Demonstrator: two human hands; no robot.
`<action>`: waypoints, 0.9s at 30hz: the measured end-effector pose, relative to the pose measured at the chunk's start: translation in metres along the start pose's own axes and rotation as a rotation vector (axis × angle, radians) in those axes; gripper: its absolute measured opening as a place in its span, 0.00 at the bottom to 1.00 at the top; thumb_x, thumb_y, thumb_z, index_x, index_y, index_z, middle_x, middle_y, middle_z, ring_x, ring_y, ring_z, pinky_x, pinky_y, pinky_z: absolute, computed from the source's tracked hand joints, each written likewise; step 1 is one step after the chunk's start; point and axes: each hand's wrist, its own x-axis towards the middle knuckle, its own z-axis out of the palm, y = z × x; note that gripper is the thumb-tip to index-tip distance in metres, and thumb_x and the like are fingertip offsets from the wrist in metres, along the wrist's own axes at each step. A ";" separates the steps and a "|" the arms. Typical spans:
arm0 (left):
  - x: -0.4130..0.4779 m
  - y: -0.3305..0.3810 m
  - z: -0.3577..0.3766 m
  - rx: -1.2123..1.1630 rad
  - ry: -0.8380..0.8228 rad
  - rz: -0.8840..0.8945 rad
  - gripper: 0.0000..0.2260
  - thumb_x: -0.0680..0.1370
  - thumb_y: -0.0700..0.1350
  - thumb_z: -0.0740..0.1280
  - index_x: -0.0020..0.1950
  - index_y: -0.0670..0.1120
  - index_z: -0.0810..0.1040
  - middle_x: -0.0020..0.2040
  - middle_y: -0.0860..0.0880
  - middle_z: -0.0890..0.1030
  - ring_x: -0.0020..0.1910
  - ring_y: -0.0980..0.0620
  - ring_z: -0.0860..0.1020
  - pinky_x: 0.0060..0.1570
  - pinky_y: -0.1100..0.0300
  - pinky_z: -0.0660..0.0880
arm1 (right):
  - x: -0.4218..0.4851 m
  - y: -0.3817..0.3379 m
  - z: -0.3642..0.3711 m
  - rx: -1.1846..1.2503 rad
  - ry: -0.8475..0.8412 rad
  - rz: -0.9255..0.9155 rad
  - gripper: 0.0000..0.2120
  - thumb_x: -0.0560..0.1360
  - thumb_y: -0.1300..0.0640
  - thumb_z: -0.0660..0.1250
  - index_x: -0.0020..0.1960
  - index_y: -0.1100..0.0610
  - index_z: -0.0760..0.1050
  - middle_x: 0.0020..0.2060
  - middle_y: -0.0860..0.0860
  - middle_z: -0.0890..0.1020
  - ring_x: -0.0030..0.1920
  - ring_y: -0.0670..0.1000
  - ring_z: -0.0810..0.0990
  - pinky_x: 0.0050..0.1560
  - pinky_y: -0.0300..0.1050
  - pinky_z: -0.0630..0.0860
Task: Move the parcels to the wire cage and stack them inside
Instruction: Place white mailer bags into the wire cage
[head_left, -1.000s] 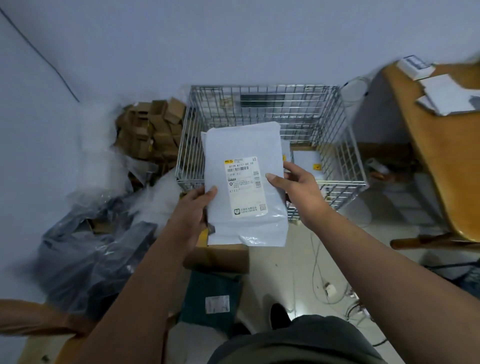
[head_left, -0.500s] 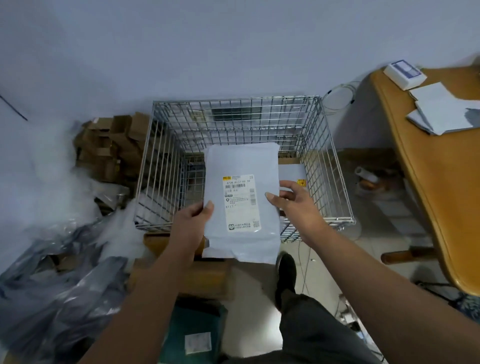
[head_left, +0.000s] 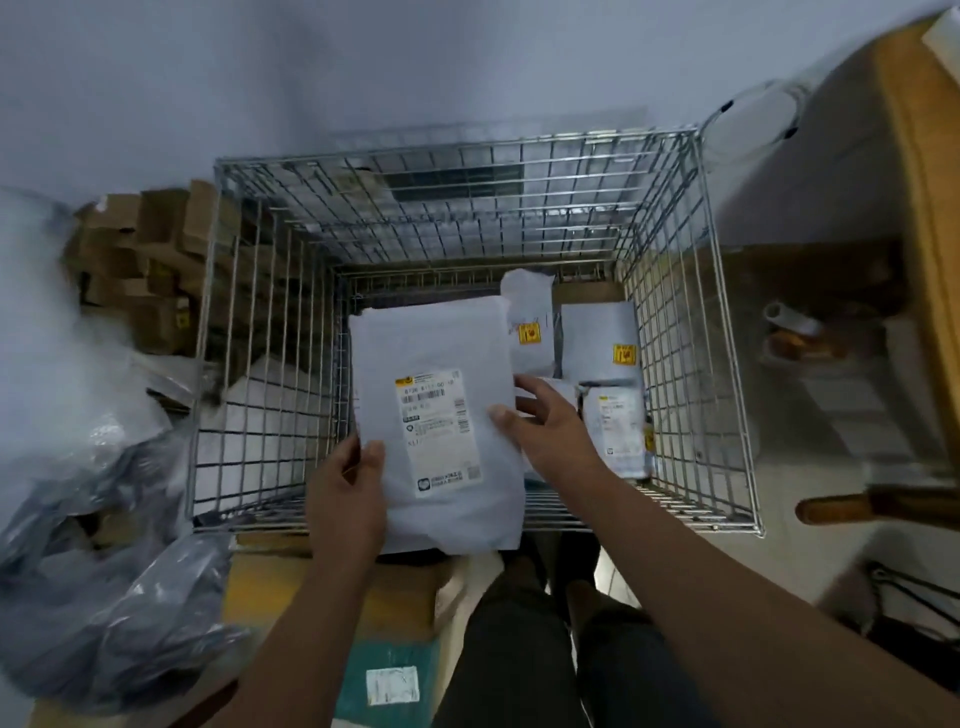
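I hold a flat white parcel (head_left: 441, 364) with a printed shipping label, face up, over the near half of the wire cage (head_left: 249, 332). My left hand (head_left: 348, 499) grips its lower left edge, thumb on top. My right hand (head_left: 545, 431) holds its right edge. Inside the cage, on the right side of the floor, lie three white parcels: one with a yellow sticker (head_left: 530, 322), another with a yellow sticker (head_left: 602, 343), and a labelled one (head_left: 618, 426) nearest me.
Folded cardboard boxes (head_left: 150, 270) pile up left of the cage. Grey plastic bags (head_left: 104, 597) lie at the lower left. A brown box (head_left: 332, 592) and a green parcel (head_left: 389, 680) sit by my legs. A wooden table (head_left: 924, 182) stands at the right.
I have stepped closer to the cage, which now fills the view. The white parcel has moved forward from in front of the cage to above its inside, still held by both hands.
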 end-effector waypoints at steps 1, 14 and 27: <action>0.010 -0.001 0.006 0.000 -0.001 -0.003 0.11 0.84 0.49 0.66 0.64 0.50 0.83 0.47 0.60 0.83 0.46 0.62 0.82 0.42 0.64 0.77 | 0.008 0.002 0.001 0.004 0.004 0.011 0.29 0.78 0.54 0.76 0.76 0.52 0.72 0.66 0.53 0.82 0.64 0.53 0.82 0.66 0.58 0.80; 0.138 0.028 0.205 0.054 -0.312 -0.030 0.15 0.83 0.53 0.69 0.68 0.49 0.80 0.57 0.52 0.85 0.46 0.51 0.84 0.31 0.50 0.84 | 0.158 0.018 -0.106 -0.041 0.375 0.081 0.26 0.78 0.59 0.75 0.74 0.53 0.73 0.64 0.52 0.83 0.57 0.56 0.85 0.60 0.62 0.83; 0.254 -0.036 0.428 0.151 -0.361 0.034 0.08 0.80 0.43 0.74 0.56 0.42 0.87 0.48 0.53 0.84 0.48 0.54 0.81 0.51 0.65 0.77 | 0.373 0.123 -0.175 -0.290 0.612 0.196 0.36 0.77 0.46 0.72 0.80 0.52 0.62 0.70 0.59 0.68 0.69 0.62 0.72 0.71 0.55 0.72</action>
